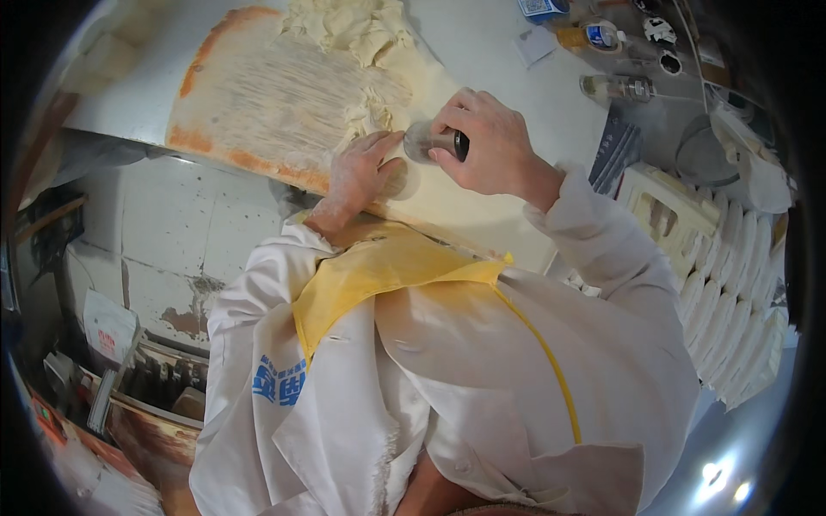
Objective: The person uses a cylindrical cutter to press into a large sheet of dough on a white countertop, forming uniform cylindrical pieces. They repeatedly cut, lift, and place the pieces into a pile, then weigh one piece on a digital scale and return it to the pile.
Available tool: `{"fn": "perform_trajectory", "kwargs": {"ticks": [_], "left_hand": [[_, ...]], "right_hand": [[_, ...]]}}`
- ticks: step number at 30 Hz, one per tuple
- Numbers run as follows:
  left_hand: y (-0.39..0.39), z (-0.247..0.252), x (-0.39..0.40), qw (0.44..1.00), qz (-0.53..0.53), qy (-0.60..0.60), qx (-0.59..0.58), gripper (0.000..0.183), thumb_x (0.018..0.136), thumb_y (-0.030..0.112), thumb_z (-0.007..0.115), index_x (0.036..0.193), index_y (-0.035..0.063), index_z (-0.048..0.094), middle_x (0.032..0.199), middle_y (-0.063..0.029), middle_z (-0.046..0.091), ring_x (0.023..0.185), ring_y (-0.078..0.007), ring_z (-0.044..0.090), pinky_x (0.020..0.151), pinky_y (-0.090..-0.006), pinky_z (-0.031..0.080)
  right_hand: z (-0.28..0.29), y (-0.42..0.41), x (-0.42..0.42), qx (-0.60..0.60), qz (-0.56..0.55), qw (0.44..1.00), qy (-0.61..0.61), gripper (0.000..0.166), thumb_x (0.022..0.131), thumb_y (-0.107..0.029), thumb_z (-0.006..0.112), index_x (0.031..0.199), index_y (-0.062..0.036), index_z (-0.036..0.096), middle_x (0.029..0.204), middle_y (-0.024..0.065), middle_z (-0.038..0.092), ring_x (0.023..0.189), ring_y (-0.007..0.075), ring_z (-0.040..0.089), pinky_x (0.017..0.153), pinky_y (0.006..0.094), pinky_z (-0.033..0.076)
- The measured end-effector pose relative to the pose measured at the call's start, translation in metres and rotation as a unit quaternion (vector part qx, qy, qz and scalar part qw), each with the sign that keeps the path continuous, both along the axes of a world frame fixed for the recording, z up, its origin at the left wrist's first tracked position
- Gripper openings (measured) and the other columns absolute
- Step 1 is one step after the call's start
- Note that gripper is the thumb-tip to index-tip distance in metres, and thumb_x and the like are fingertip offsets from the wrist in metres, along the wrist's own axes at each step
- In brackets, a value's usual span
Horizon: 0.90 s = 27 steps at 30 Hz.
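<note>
My right hand (487, 142) grips a small clear jar (421, 142) with a black end. It holds the jar tilted over a pale sheet of dough (464, 187). The jar's clear end points toward my left hand. My left hand (364, 171), dusted with flour, lies palm down at the dough's near left side. Its thumb is spread from the fingers, and its fingertips are close to the jar. Beside those fingers is a small crumpled piece of dough (369, 113). A larger heap of folded dough (352, 26) lies farther back on the floured board (258, 90).
At the back right lie a bottle with a blue label (600, 35) and a glass jar (616, 88). Below them are a dark printed packet (613, 151) and stacked white trays (729, 290). A wooden box (158, 413) stands low at left.
</note>
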<state>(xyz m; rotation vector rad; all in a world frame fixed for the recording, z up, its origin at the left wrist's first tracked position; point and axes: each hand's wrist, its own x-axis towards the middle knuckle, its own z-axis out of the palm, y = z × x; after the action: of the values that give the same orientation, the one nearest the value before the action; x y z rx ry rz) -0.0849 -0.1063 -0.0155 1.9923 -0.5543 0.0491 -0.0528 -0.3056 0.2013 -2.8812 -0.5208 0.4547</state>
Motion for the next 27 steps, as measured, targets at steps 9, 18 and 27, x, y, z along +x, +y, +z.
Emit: {"fn": "perform_trajectory", "kwargs": {"ticks": [9, 18, 27], "left_hand": [[0.006, -0.006, -0.012, 0.994, -0.007, -0.101, 0.03, 0.047, 0.088, 0.021, 0.086, 0.132, 0.0148, 0.07, 0.128, -0.0083, 0.069, 0.103, -0.0319, 0.071, 0.082, -0.0436, 0.061], [0.015, 0.001, 0.028, 0.946, -0.151, -0.249, 0.142, 0.048, 0.081, 0.029, 0.082, 0.127, 0.0204, 0.068, 0.129, -0.0033, 0.066, 0.111, -0.0297, 0.065, 0.089, -0.0444, 0.055], [0.028, -0.003, 0.112, 0.96, -0.048, -0.134, 0.243, 0.043, 0.085, 0.019, 0.081, 0.126, 0.0218, 0.07, 0.133, -0.0049, 0.071, 0.125, -0.0349, 0.067, 0.1, -0.0464, 0.057]], "right_hand": [[-0.033, 0.007, -0.009, 0.022, -0.045, 0.998, -0.037, 0.024, 0.084, -0.031, 0.083, 0.103, -0.0191, 0.074, 0.114, 0.0049, 0.067, 0.111, 0.0296, 0.068, 0.079, 0.0483, 0.058], [-0.032, 0.008, -0.01, 0.003, -0.058, 0.998, -0.038, 0.024, 0.087, -0.033, 0.082, 0.103, -0.0183, 0.073, 0.115, 0.0051, 0.066, 0.113, 0.029, 0.066, 0.082, 0.049, 0.058], [-0.03, 0.008, -0.012, 0.005, -0.059, 0.998, -0.034, 0.024, 0.091, -0.035, 0.075, 0.106, -0.0161, 0.072, 0.115, 0.006, 0.066, 0.114, 0.0296, 0.064, 0.087, 0.0498, 0.056]]}}
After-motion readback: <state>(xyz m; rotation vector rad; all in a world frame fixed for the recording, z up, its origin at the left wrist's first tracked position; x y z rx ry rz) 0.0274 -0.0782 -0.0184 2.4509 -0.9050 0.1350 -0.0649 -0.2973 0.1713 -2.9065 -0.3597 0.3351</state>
